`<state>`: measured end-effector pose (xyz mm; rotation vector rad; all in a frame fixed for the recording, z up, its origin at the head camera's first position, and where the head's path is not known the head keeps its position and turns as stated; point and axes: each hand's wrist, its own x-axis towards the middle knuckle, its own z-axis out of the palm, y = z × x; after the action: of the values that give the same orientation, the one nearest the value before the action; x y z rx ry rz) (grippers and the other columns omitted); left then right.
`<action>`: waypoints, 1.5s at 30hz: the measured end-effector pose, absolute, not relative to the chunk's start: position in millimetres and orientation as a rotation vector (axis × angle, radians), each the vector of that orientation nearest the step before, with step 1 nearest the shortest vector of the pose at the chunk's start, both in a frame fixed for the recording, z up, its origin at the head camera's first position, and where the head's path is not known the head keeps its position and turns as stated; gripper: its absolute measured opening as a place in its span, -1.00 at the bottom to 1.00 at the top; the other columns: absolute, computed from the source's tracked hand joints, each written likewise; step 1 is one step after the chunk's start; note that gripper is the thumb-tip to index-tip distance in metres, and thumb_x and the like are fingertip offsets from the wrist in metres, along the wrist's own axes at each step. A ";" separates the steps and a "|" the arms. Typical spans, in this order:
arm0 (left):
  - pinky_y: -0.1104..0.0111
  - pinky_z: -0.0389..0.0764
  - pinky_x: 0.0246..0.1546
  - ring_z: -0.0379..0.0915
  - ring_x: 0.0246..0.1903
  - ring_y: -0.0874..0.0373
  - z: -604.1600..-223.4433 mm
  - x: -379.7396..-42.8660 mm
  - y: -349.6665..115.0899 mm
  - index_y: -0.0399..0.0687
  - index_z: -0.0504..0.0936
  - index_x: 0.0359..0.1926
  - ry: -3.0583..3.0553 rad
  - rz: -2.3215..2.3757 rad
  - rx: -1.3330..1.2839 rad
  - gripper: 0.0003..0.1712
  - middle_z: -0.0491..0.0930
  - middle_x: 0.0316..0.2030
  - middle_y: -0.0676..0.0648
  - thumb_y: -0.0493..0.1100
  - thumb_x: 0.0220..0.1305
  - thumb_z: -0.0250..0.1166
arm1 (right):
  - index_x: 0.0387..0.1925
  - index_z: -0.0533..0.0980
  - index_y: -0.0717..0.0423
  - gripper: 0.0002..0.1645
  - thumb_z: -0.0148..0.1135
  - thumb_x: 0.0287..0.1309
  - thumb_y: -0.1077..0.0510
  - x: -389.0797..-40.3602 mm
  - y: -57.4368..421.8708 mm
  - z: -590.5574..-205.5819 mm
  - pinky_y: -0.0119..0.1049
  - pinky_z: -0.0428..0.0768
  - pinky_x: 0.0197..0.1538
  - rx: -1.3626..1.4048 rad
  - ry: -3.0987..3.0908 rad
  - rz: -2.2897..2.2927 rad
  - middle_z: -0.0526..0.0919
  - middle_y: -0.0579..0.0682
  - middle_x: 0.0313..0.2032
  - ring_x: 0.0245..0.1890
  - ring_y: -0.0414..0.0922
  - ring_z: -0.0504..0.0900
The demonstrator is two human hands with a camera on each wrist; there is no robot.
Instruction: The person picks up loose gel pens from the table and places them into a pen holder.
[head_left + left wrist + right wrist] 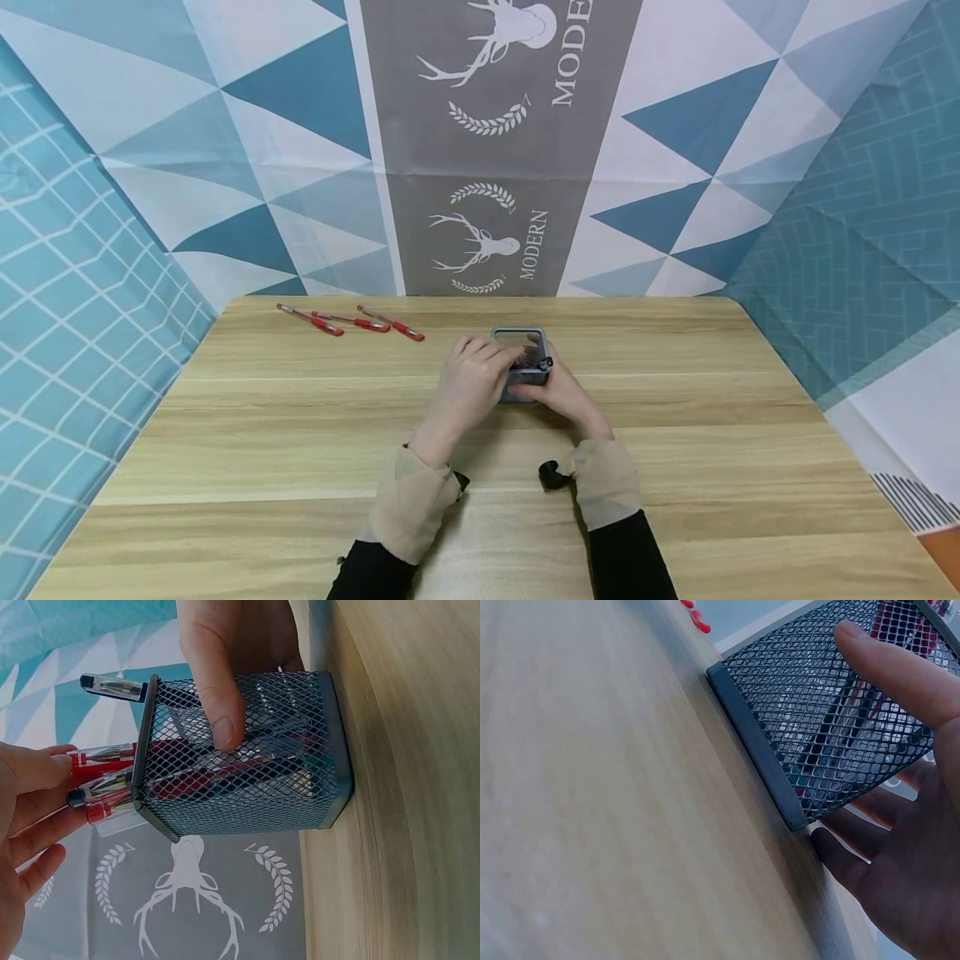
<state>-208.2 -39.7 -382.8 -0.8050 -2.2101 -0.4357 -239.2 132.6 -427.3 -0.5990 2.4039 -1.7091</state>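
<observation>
A dark metal-mesh pen holder (277,780) stands upright on the table, with several pens inside. My right hand (567,393) grips it from the right side, and the thumb (889,667) lies across the mesh wall. Over the open top, my left hand (468,379) pinches a red gel pen (105,755) by its upper end, the lower part still inside the holder. Beside that pen, a black-capped pen (101,787) and another red-capped pen (112,808) poke out near the left fingers. One more black pen (112,686) leans out at the opposite corner.
Three red pens lie apart near the table's far left edge: one leftmost (310,320), one in the middle (351,322) and one nearest the holder (390,323). Behind the wooden table (712,467) hangs a patterned cloth (480,150).
</observation>
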 end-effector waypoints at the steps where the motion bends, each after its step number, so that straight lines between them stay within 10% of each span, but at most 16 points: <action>1: 0.28 0.42 -0.11 0.52 -0.31 0.14 -383.1 -208.3 -39.6 -0.04 0.69 -0.24 -2.210 -0.436 -0.802 -0.79 0.67 -0.37 0.02 -0.31 0.06 0.27 | 0.33 -0.10 0.28 0.06 0.36 -0.08 0.27 -239.1 132.5 -427.2 -0.05 0.32 0.18 -0.595 2.409 -1.706 0.38 0.29 0.12 0.08 0.11 0.44; 24: 0.31 0.44 -0.11 0.53 -0.24 0.12 -383.3 -208.6 -42.2 -0.09 0.59 -0.08 -2.227 -0.447 -0.821 -0.66 0.64 -0.30 -0.01 -0.32 0.04 0.28 | 0.33 -0.09 0.25 0.05 0.35 -0.09 0.29 -240.2 132.4 -429.0 0.00 0.34 0.18 -0.632 2.381 -1.738 0.38 0.33 0.12 0.11 0.14 0.42; 45: 0.27 0.48 -0.41 0.53 -0.46 0.09 -377.2 -220.2 -81.1 -0.18 0.64 -0.34 -2.056 -0.588 -0.493 -0.89 0.64 -0.45 -0.07 -0.24 0.08 0.30 | 0.33 -0.07 0.23 0.07 0.38 -0.11 0.25 -240.9 131.9 -429.2 0.10 0.20 0.25 -0.596 2.423 -1.701 0.31 0.34 0.17 0.21 0.19 0.28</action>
<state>-220.2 -81.1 -377.2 -0.4929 -2.0564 -0.5884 -240.9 131.9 -429.2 -0.5964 2.4230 -1.7011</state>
